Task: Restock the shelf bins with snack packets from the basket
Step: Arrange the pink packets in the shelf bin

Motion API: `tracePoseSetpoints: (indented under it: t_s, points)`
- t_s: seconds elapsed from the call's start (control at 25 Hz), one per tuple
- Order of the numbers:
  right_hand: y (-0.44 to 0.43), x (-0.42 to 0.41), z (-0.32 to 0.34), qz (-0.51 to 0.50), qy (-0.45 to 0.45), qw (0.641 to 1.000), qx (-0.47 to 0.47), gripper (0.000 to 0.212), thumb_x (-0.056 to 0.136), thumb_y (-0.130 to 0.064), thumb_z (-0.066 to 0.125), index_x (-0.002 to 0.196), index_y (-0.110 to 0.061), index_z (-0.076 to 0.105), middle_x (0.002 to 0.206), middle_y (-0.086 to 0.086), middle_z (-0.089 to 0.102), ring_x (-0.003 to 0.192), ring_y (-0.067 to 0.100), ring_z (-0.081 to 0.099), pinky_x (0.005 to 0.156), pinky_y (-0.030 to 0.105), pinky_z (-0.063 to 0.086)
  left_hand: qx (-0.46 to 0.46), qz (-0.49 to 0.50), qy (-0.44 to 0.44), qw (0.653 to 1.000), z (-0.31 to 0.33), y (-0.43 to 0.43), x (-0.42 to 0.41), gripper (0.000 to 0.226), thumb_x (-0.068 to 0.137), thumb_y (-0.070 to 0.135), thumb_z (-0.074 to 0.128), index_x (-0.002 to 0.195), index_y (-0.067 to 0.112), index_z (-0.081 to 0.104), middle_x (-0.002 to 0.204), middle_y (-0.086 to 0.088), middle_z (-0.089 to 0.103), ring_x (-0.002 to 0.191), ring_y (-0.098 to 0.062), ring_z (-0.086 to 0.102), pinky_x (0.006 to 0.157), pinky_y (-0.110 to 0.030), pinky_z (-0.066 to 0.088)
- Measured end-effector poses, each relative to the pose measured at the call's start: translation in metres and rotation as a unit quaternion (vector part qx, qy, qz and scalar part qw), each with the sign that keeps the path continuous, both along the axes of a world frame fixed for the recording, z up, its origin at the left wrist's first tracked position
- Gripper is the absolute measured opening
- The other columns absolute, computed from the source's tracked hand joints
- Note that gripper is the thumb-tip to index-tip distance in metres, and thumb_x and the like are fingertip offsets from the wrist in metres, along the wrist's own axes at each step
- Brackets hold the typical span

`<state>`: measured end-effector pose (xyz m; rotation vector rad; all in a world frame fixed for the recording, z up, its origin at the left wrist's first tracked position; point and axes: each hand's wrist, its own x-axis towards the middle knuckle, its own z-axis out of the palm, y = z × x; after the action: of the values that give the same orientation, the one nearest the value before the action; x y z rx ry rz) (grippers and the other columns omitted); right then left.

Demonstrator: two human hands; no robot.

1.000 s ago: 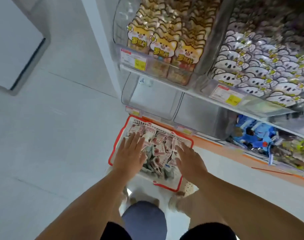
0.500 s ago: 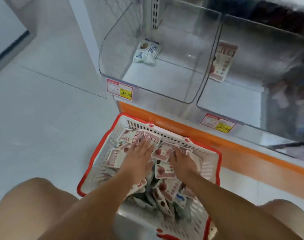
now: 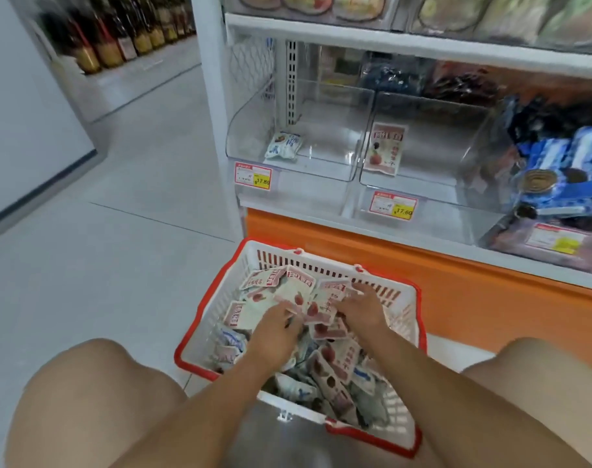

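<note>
In the red-rimmed basket (image 3: 321, 263), the left hand (image 3: 274, 329) grips pink-and-white packets (image 3: 298, 288); the right hand (image 3: 364, 309) rests, fingers spread, near its far rim.

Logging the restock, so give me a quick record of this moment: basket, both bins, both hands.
basket: on floor, pink packets and blue-white packets inside
left bin: one blue-white packet
right bin: one pink packet, standing upright
left hand: on packets in basket, grip unclear
right hand: likewise
</note>
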<state>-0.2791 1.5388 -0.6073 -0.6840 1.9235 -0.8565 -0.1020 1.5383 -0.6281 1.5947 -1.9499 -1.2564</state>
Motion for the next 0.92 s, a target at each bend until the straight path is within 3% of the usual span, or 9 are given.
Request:
tracePoseSetpoints:
  t_s: [0.08, 0.12, 0.2, 0.28, 0.4, 0.52, 0.68, 0.8, 0.92]
  points:
    - [0.019, 0.003, 0.024, 0.015, -0.026, 0.997, -0.065, 0.068, 0.082, -0.007, 0.075, 0.140, -0.016, 0.042, 0.090, 0.004, 0.069, 0.075, 0.016, 0.063, 0.072, 0.031, 0.052, 0.158, 0.062, 0.086, 0.982, 0.028, 0.000, -0.001, 0.043, 0.095, 0.058, 0.043, 0.110, 0.023, 0.064, 0.115, 0.001, 0.068, 0.099, -0.020, 0.066, 0.095, -0.042, 0.051]
    - [0.028, 0.003, 0.037, 0.036, -0.029, 0.995, -0.089, 0.069, 0.084, -0.006, 0.073, 0.143, -0.017, 0.040, 0.080, -0.002, 0.066, 0.070, 0.012, 0.060, 0.071, 0.028, 0.048, 0.237, 0.075, 0.149, 0.957, 0.040, 0.000, 0.000, 0.046, 0.092, 0.058, 0.050, 0.111, 0.019, 0.066, 0.115, -0.001, 0.069, 0.103, -0.022, 0.065, 0.097, -0.043, 0.051]
    - [0.043, 0.007, 0.058, 0.077, -0.026, 0.988, -0.134, 0.068, 0.086, -0.007, 0.070, 0.145, -0.021, 0.038, 0.065, -0.011, 0.058, 0.066, 0.010, 0.056, 0.068, 0.026, 0.044, 0.304, 0.076, 0.269, 0.911, 0.062, 0.000, 0.004, 0.042, 0.086, 0.045, 0.068, 0.116, 0.016, 0.065, 0.116, -0.005, 0.070, 0.107, -0.025, 0.067, 0.099, -0.043, 0.051]
    - [0.048, 0.008, 0.075, 0.099, -0.040, 0.981, -0.159, 0.070, 0.086, -0.007, 0.070, 0.146, -0.022, 0.036, 0.064, -0.009, 0.061, 0.067, 0.013, 0.060, 0.063, 0.025, 0.044, 0.296, 0.070, 0.321, 0.897, 0.085, -0.003, 0.004, 0.036, 0.086, 0.025, 0.073, 0.118, 0.013, 0.064, 0.115, -0.008, 0.071, 0.103, -0.023, 0.069, 0.090, -0.038, 0.056]
    - [0.046, 0.005, 0.096, 0.087, -0.088, 0.978, -0.168, 0.064, 0.085, -0.008, 0.072, 0.140, -0.021, 0.041, 0.082, 0.002, 0.072, 0.075, 0.013, 0.068, 0.071, 0.029, 0.050, 0.247, 0.060, 0.320, 0.912, 0.105, -0.009, -0.002, 0.031, 0.086, 0.010, 0.070, 0.117, 0.014, 0.065, 0.105, -0.004, 0.075, 0.094, -0.020, 0.072, 0.077, -0.037, 0.060]
    - [0.034, -0.001, 0.116, 0.085, -0.156, 0.973, -0.148, 0.029, 0.091, -0.017, 0.066, 0.120, -0.016, 0.060, 0.093, 0.005, 0.075, 0.072, 0.015, 0.068, 0.071, 0.032, 0.056, 0.182, 0.029, 0.279, 0.943, 0.114, -0.024, -0.009, 0.035, 0.084, 0.016, 0.074, 0.117, 0.025, 0.064, 0.106, 0.003, 0.075, 0.095, -0.020, 0.072, 0.086, -0.053, 0.056]
    - [0.004, -0.013, 0.135, 0.108, -0.124, 0.973, -0.161, 0.021, 0.092, -0.021, 0.066, 0.111, -0.015, 0.067, 0.098, 0.002, 0.076, 0.089, 0.025, 0.072, 0.087, 0.043, 0.057, 0.128, 0.011, 0.313, 0.941, 0.139, -0.050, -0.030, 0.036, 0.085, 0.006, 0.071, 0.118, 0.018, 0.064, 0.104, 0.001, 0.075, 0.093, -0.016, 0.072, 0.085, -0.034, 0.058]
    - [-0.018, -0.028, 0.149, 0.099, -0.130, 0.968, -0.188, 0.021, 0.093, -0.013, 0.064, 0.114, -0.012, 0.065, 0.101, 0.005, 0.076, 0.090, 0.026, 0.073, 0.084, 0.041, 0.059, 0.067, -0.006, 0.303, 0.951, 0.157, -0.075, -0.047, 0.036, 0.084, 0.002, 0.072, 0.117, 0.014, 0.065, 0.103, -0.002, 0.075, 0.089, -0.015, 0.072, 0.073, -0.025, 0.058]
    - [-0.045, -0.046, 0.171, 0.083, -0.103, 0.962, -0.237, 0.020, 0.093, -0.012, 0.063, 0.113, -0.013, 0.065, 0.099, 0.003, 0.076, 0.086, 0.022, 0.074, 0.074, 0.035, 0.059, -0.035, -0.031, 0.272, 0.961, 0.178, -0.103, -0.067, 0.026, 0.086, 0.014, 0.072, 0.110, 0.022, 0.067, 0.098, 0.004, 0.074, 0.090, -0.015, 0.071, 0.077, -0.028, 0.059]
